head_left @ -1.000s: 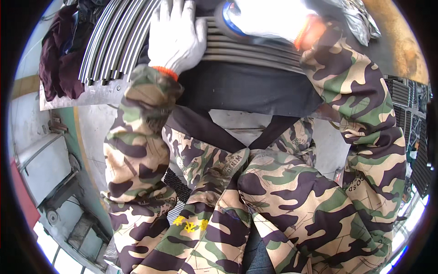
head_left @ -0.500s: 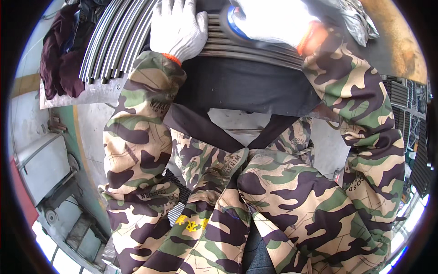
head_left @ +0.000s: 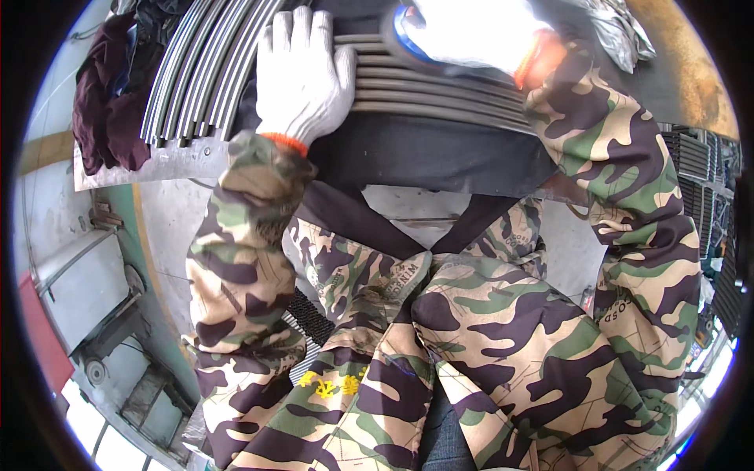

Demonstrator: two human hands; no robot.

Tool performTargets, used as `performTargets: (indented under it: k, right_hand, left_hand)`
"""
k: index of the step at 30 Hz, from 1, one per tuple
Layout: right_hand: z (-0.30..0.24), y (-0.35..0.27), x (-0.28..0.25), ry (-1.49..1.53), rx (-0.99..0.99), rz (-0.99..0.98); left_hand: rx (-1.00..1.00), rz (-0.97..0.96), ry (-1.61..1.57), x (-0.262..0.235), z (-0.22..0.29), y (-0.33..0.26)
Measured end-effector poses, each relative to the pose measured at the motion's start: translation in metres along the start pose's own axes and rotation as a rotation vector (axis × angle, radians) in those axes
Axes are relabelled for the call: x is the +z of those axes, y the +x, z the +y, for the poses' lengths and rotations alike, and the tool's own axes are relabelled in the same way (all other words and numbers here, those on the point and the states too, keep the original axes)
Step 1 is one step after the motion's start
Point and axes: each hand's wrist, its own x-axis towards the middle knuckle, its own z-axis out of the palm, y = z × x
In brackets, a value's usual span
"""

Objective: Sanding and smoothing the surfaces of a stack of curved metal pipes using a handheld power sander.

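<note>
**Count at the bench**

Two gloved hands: left (head_left: 302,74), right (head_left: 471,31). Two bundles of grey rods: one slanted (head_left: 200,67) left of the left hand, one (head_left: 440,98) right of it. One dark cloth (head_left: 106,102) beyond the slanted bundle.

A grey concrete floor (head_left: 71,212) lies left, bright daylight glaring at the lower corners.

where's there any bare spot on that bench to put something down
Little room. The left hand presses flat on the row of grey metal rods, the right hand works over them, and more rods fill the left. Bare patches: the metal plate edge below the dark cloth, and the dark apron under the rods.
</note>
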Motion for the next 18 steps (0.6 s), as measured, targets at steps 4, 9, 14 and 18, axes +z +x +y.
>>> performTargets:
  k: [4, 9, 14, 18]
  right_hand:
    - [0.000, -0.013, -0.003, -0.025, 0.012, -0.034]
    - [-0.001, -0.023, -0.017, -0.039, 0.055, -0.079]
    - [0.018, -0.029, -0.024, -0.084, 0.089, -0.115]
    - [0.028, -0.057, -0.038, -0.126, 0.185, -0.227]
  left_hand:
    - [0.033, 0.074, 0.049, 0.033, -0.005, 0.036]
    - [0.003, 0.032, 0.054, 0.033, -0.012, 0.042]
    - [0.073, 0.049, 0.133, 0.027, -0.019, 0.033]
    - [0.066, 0.055, 0.058, 0.039, -0.002, 0.041]
